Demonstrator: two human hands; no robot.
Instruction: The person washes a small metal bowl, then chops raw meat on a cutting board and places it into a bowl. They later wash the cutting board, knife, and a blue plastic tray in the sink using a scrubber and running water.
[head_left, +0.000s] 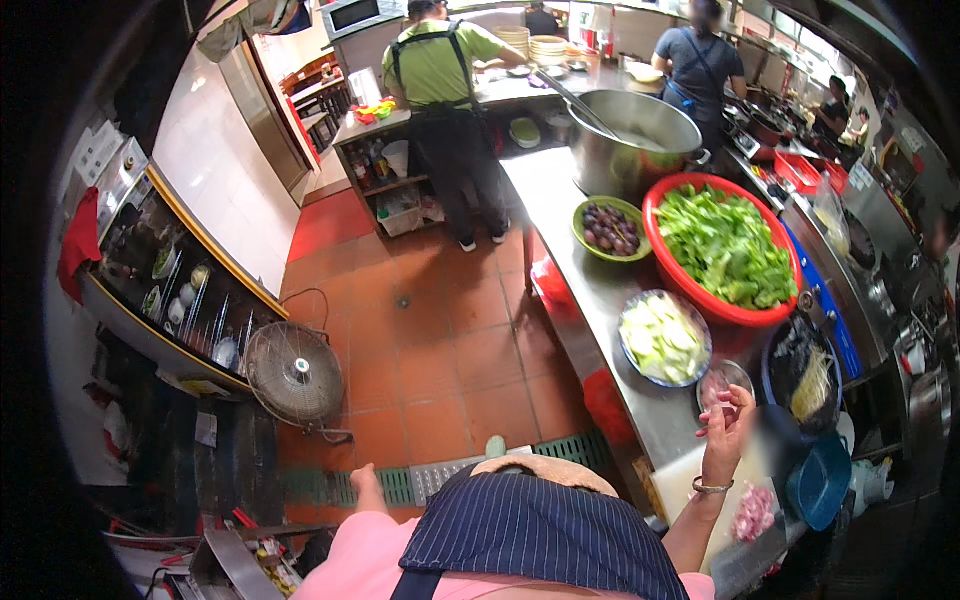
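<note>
My right hand (721, 431), with a bracelet at the wrist, is raised over the steel worktable with its fingers apart and nothing visible in them. Just beyond its fingertips is a small metal bowl (716, 379) with something pinkish in it; contact cannot be told. Below the hand lies a white cutting board (679, 487), with a heap of chopped pink meat (752, 513) near my forearm. My left hand (364, 474) hangs at my side above the floor, partly visible, its fingers unclear. A patterned bowl of sliced pale green vegetable (665, 337) stands past the metal bowl.
A red basin (793, 296) of leafy greens, a green bowl of grapes (611, 229) and a large steel pot (634, 150) line the worktable. At right are noodles (812, 386) in a dark bowl. A floor fan (294, 375) stands left. Co-workers (435, 67) stand ahead.
</note>
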